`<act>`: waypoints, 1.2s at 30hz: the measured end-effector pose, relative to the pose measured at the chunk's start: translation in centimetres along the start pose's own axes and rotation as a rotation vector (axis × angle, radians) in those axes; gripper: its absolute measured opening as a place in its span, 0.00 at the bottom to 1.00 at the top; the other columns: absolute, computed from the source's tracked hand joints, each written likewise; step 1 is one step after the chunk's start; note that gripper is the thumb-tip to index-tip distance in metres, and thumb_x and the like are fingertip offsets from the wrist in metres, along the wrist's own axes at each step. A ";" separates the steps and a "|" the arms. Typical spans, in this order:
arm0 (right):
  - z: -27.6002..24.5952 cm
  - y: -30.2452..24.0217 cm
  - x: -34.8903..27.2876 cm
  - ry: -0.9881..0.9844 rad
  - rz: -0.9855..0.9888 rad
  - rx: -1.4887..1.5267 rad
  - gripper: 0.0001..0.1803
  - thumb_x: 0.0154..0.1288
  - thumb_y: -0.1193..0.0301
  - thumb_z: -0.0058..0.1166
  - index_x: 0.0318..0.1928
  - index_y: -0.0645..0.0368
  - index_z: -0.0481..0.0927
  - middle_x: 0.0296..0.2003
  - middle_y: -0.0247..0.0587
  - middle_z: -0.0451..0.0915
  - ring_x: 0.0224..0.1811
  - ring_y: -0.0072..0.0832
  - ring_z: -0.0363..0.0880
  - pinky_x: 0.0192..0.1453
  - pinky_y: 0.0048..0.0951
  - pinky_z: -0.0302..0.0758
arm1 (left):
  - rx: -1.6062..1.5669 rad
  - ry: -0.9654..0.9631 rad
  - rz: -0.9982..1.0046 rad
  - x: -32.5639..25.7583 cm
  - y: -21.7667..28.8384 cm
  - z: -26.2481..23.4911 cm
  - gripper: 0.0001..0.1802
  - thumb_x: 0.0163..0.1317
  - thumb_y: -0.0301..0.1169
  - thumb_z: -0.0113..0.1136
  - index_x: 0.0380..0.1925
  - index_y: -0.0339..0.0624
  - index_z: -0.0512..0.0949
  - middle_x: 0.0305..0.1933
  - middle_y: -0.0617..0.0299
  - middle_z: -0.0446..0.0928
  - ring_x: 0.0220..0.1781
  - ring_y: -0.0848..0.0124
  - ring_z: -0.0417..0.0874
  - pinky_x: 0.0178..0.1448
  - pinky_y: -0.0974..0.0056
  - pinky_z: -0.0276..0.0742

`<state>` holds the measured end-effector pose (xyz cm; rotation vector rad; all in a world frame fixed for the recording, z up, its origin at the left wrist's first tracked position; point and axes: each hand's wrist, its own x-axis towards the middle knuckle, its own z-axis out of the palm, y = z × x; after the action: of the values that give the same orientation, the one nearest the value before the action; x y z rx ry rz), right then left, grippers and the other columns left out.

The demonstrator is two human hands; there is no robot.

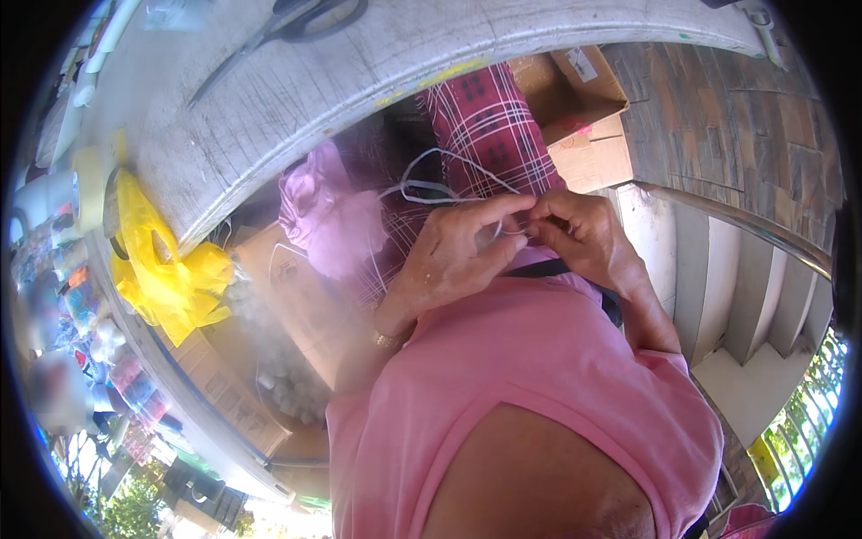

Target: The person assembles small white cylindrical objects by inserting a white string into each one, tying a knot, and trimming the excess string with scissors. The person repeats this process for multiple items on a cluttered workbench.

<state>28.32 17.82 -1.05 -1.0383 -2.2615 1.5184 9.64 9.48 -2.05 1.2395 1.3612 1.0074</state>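
My left hand (453, 256) and my right hand (588, 238) meet fingertip to fingertip close to my chest, both pinching a thin white cord (429, 187) that loops up over a red plaid cloth (489, 126). A crumpled pink fabric piece (328, 216) lies just left of my left hand. My pink shirt (539, 359) fills the lower middle. A thin gold bracelet (388, 340) sits on my left wrist.
A worn white table (296, 99) curves across the top, with black scissors (287, 27) on it. A yellow plastic bag (166, 269) hangs at its left edge beside tape rolls (90, 184). Cardboard boxes (584, 117) stand below, steps (745, 305) and a metal rail (745, 229) at right.
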 end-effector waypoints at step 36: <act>3.4 -2.3 4.3 0.048 -0.163 0.616 0.06 0.66 0.78 0.55 0.43 0.64 0.77 0.35 0.37 0.78 0.34 0.20 0.77 0.38 0.22 0.75 | -0.615 0.385 -0.098 -1.5 0.1 -1.3 0.04 0.61 0.27 0.65 0.34 0.38 0.84 0.29 0.65 0.81 0.28 0.80 0.76 0.32 0.75 0.72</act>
<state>22.35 17.77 -1.32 -0.6790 -1.6154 1.9021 8.34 8.07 -1.56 0.5313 1.2358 1.5026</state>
